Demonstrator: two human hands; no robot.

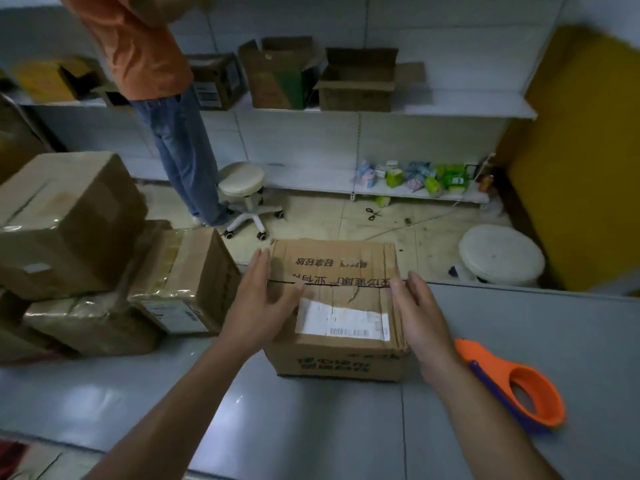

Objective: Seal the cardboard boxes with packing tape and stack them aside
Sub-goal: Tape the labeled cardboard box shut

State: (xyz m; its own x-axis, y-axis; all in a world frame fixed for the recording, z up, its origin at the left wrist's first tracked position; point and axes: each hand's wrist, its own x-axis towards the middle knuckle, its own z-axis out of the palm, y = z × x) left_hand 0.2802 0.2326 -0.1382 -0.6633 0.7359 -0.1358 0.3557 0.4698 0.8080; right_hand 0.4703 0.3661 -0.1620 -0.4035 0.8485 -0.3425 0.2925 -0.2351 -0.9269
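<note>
Box (332, 268) is sitting on the table (311, 410), flaps closed. Left hand (256, 306) and right hand (420, 313) are flanking its sides, fingers straight, grasping nothing. Tape dispenser (491, 363) is lying right of the box; taped boxes (69, 216) are standing left.

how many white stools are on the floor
2: a wheeled stool beside the standing person's legs, and a round stool past the table, far right. More may be hidden.

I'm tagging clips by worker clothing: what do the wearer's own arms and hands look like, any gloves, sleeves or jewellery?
Nothing worn is visible. The left hand and right hand have no gloves or rings, and the left forearm and right forearm are uncovered to the frame edge: no sleeves or watch.
</note>
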